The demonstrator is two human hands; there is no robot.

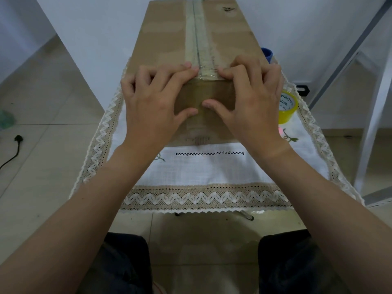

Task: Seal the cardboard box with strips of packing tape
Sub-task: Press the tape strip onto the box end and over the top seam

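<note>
A long brown cardboard box (165, 28) lies lengthwise on the table, its flaps closed. A strip of clear packing tape (198, 32) runs along the top centre seam and folds down over the near end. My left hand (154, 98) and my right hand (252, 98) press on the near top edge of the box. Their fingertips sit on either side of the tape, and both thumbs press the tape end against the near face. Neither hand holds anything. A yellow tape roll (287, 108) stands on the table just right of my right hand.
The box rests on a white tablecloth (212, 170) with a lace border. A blue object (267, 54) peeks out behind the box's right side. A white metal frame (369, 107) stands at the right. A black cable and plug (16, 145) lie on the tiled floor at the left.
</note>
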